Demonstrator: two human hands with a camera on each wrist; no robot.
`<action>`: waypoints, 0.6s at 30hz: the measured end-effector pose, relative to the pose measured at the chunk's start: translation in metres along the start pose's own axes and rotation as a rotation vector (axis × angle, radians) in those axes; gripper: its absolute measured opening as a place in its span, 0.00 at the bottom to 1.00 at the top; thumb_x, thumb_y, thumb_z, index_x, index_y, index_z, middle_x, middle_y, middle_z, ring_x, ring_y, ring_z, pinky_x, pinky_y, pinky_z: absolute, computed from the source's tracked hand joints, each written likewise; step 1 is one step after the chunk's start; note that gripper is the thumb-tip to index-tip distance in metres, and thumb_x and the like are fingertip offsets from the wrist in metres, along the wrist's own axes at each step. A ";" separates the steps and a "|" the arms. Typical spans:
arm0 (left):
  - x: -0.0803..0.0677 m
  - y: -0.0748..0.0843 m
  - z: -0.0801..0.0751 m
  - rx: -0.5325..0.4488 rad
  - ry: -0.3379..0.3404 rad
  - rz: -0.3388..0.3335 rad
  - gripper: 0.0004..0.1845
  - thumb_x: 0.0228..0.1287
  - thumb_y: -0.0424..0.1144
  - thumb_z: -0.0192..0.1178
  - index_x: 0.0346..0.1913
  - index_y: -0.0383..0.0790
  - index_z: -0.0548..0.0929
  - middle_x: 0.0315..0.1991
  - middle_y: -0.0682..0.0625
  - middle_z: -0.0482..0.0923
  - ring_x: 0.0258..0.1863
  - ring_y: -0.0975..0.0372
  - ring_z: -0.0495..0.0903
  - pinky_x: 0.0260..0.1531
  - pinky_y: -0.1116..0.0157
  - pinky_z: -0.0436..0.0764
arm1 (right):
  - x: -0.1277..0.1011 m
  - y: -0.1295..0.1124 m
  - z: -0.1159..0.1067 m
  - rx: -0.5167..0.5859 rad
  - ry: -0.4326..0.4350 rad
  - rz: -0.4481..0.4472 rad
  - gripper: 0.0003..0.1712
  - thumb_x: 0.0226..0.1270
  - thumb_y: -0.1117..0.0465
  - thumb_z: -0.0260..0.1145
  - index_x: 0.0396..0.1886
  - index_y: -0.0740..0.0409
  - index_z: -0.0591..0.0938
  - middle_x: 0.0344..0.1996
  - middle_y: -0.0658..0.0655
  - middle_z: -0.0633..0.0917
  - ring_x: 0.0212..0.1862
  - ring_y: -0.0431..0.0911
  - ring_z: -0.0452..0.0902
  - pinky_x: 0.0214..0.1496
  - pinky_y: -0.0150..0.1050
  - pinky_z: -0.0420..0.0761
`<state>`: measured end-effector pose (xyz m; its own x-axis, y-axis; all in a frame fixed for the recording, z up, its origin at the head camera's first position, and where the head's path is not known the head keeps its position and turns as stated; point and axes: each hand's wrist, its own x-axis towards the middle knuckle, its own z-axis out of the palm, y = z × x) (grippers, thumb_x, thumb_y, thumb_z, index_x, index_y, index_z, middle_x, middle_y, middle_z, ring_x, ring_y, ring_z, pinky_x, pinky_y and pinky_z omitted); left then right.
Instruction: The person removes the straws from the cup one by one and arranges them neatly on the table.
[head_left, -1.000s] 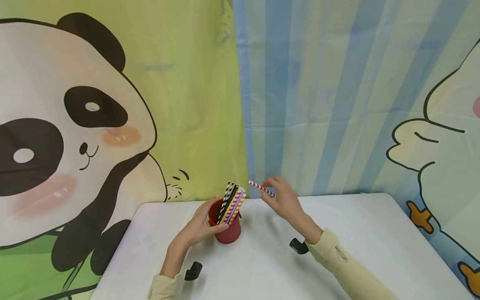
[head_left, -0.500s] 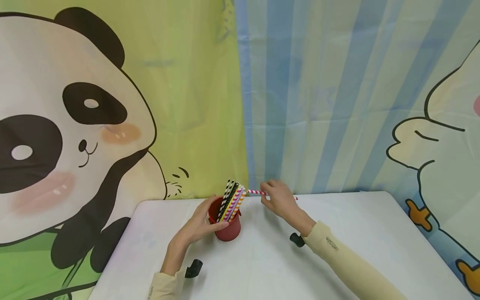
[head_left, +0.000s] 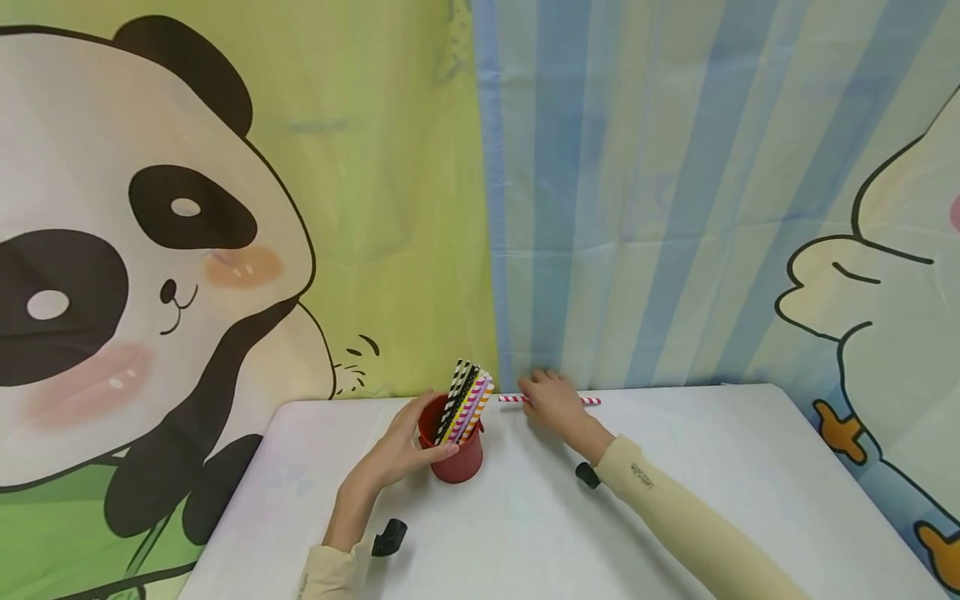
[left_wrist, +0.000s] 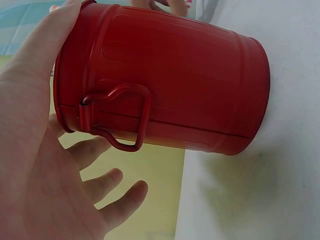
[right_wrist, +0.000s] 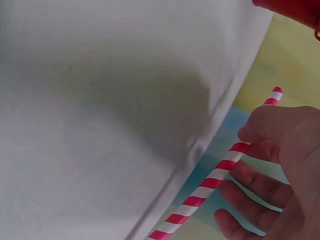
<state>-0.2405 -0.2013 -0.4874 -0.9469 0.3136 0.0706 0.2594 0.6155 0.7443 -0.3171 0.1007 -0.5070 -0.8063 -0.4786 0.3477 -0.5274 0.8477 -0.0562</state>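
My left hand [head_left: 396,448] holds a small red metal bucket [head_left: 459,465] at its rim, thumb on the near side and fingers beyond. The left wrist view shows the bucket's wire side handle [left_wrist: 142,112] and several fingers spread loosely off it. Striped and dotted paper straws [head_left: 467,404] in black, yellow, pink, purple and orange lean out of the bucket's mouth. At the table's back edge my right hand [head_left: 557,407] pinches a red-and-white striped straw [right_wrist: 202,191] between thumb and forefinger. That straw runs sideways, with its shadow on the white cloth beside it.
A white-covered table [head_left: 495,542] extends toward me. Right behind its back edge hangs a curtain [head_left: 600,250] with a panda print on the left and blue stripes on the right. Black camera mounts [head_left: 388,537] stick out at both wrists.
My right hand has lowered toward the table's back edge, turning the red-and-white straw from slanted to level. The left hand and bucket have stayed in place.
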 end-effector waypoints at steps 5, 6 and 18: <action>0.000 0.001 0.000 0.002 -0.003 -0.008 0.49 0.52 0.66 0.71 0.75 0.61 0.62 0.79 0.49 0.52 0.79 0.51 0.51 0.74 0.40 0.56 | 0.001 0.004 0.011 0.001 -0.004 0.006 0.12 0.57 0.64 0.73 0.29 0.53 0.75 0.30 0.56 0.78 0.36 0.56 0.76 0.34 0.50 0.75; 0.000 0.001 0.000 0.003 -0.004 -0.009 0.49 0.52 0.66 0.71 0.75 0.61 0.62 0.79 0.49 0.52 0.79 0.51 0.51 0.74 0.40 0.56 | 0.000 0.004 0.012 0.000 -0.006 0.009 0.12 0.57 0.65 0.72 0.29 0.53 0.75 0.29 0.56 0.78 0.36 0.56 0.76 0.34 0.49 0.75; 0.000 0.000 0.001 0.001 0.000 -0.005 0.50 0.52 0.66 0.72 0.76 0.59 0.62 0.79 0.50 0.52 0.79 0.51 0.51 0.74 0.41 0.56 | -0.001 0.001 0.018 -0.026 -0.042 0.044 0.08 0.58 0.64 0.72 0.31 0.55 0.79 0.33 0.59 0.81 0.39 0.58 0.78 0.37 0.52 0.77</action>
<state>-0.2407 -0.2006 -0.4878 -0.9482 0.3106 0.0664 0.2545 0.6178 0.7441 -0.3211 0.0979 -0.5243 -0.8392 -0.4498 0.3056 -0.4848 0.8734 -0.0458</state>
